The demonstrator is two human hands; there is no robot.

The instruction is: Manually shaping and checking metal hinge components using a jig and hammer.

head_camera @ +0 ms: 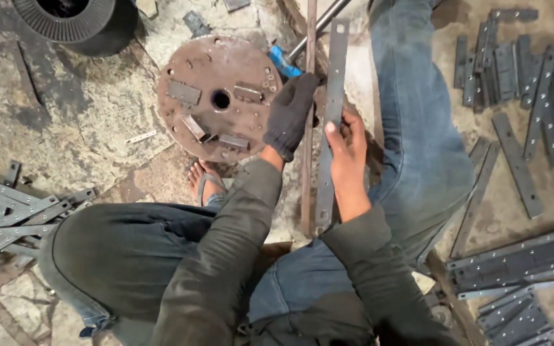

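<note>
Fingers of your bare right hand (347, 150) curl around the edge of a long flat steel strip (329, 122), thumb pressed on its face about midway along its length. Your gloved left hand (291, 115) closes on the rusty bar (307, 154) that lies just beside the strip, its fingers wrapped over the bar near the upper third. Both pieces run nearly straight away from you, between your knees, their far ends passing the rim of the round rusty plate (219, 96) on the floor.

You can judge the strip as stiff but thin: it has a row of punched holes down its length, so it will flex a little if you hold it only at one end. Its sheared edges look sharp, and your right hand has no glove, so keep the pads on the flat face rather than sliding along the edge. Holding near the middle, as you do now, balances it best; it looks light enough for one hand. The bar looks narrower and rougher with rust, which gives the glove good bite.

Piles of similar grey strips (514, 263) lie to your right and more (8, 218) to your left, with a black spool (75, 22) beyond the plate.
</note>
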